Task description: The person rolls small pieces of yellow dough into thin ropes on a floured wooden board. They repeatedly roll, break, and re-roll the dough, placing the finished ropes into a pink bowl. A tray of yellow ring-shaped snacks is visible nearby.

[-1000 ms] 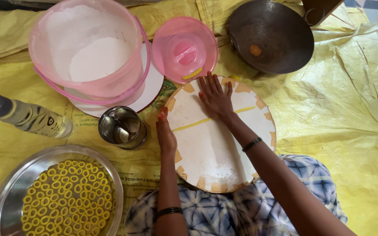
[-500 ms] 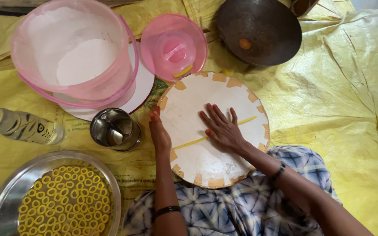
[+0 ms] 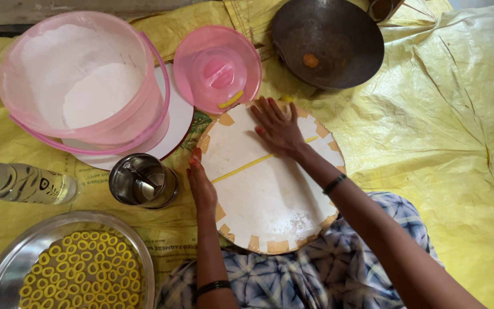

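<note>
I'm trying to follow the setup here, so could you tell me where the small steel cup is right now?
In the head view, the small steel cup stands on the yellow sheet just left of the left hand, below the pink bucket.

Pink flour bucket (image 3: 81, 86), pink lid (image 3: 217, 67), dark pan (image 3: 327, 41), steel cup (image 3: 143, 181).

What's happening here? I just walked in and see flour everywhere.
A person sits on a yellow sheet with a round floured board on their lap. The right hand lies flat on the board's far part, near a yellow strip across it; the left hand rests at its left edge. Around them: a pink flour bucket, pink lid, steel cup, bottle, dark pan and a tray of yellow rings.
</note>
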